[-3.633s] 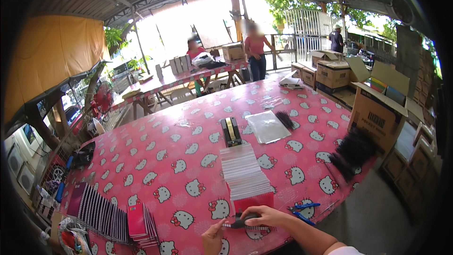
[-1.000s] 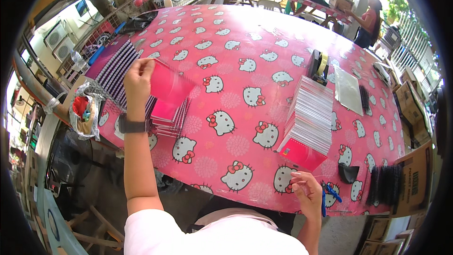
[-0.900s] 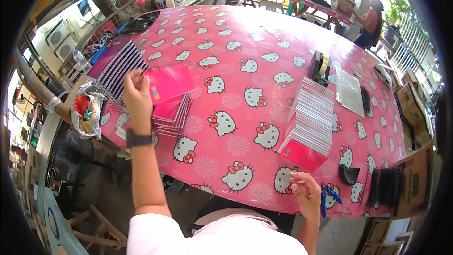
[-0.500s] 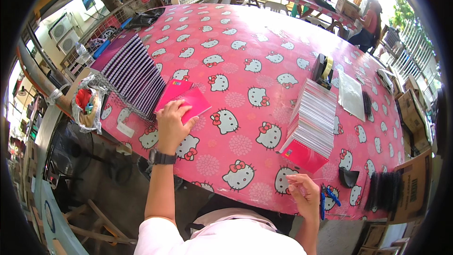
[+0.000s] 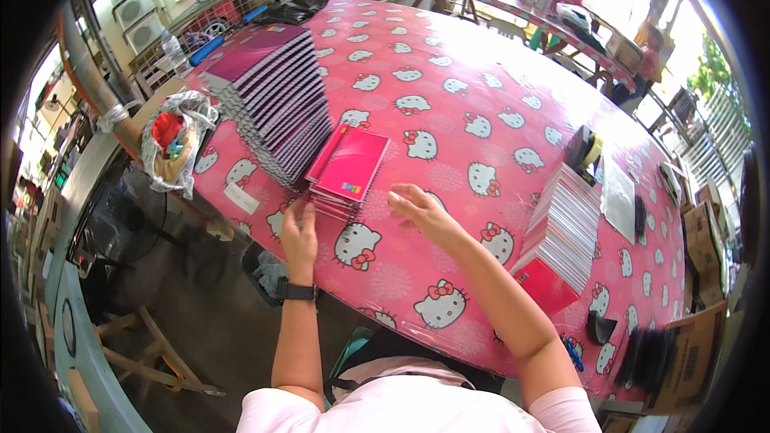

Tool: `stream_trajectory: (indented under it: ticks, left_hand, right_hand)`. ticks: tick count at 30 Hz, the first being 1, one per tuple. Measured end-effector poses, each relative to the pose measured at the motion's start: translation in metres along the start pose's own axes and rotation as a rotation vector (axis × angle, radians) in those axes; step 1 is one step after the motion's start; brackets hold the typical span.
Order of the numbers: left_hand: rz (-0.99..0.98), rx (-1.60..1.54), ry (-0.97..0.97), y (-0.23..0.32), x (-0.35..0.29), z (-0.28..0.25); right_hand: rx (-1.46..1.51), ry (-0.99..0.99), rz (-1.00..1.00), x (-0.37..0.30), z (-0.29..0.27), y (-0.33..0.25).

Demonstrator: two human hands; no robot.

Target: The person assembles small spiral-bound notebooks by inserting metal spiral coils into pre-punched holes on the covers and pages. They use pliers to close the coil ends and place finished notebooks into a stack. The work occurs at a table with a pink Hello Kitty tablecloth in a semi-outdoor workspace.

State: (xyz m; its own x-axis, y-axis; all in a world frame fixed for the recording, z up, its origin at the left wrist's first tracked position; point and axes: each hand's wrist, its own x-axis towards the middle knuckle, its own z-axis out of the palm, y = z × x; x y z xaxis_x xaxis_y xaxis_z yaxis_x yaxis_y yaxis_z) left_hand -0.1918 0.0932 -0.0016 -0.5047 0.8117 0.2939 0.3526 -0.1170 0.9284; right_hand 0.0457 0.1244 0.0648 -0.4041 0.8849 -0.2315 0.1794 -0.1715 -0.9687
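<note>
A short stack of pink spiral notebooks (image 5: pixel 353 162) lies on the table, its covers not quite lined up. My left hand (image 5: pixel 300 234) is beside the stack's near left corner, fingers stretched out and holding nothing; whether the fingertips touch the notebooks I cannot tell. My right hand (image 5: pixel 420 210) hovers to the right of the stack, apart from it, with fingers spread and nothing in them. Directly behind and left of the pink notebooks rises a tall stack of purple spiral notebooks (image 5: pixel 277 100). On the right lies a long row of pink-covered page blocks (image 5: pixel 553 232).
A plastic bag with colourful contents (image 5: pixel 174 140) sits at the table's left edge. A tape dispenser (image 5: pixel 584 148), a blue tool (image 5: pixel 573 353), black spiral coils (image 5: pixel 642 357) and a cardboard box (image 5: pixel 694 365) are on the right. People are at a far table.
My right hand has moved from the near right edge across to the pink notebooks. My left hand has come off the covers to their near corner. The view has shifted.
</note>
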Motion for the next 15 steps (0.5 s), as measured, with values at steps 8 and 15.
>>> stream_trajectory:
  ticks: [8,15]
  left_hand:
    - [0.063,0.159,-0.072,-0.008,-0.007,0.006]
    - [0.188,0.638,0.031,-0.001,-0.002,0.018]
  right_hand:
    - [0.356,0.124,-0.01,0.062,0.059,-0.004]
    - [0.318,0.195,-0.016,0.068,0.058,0.008]
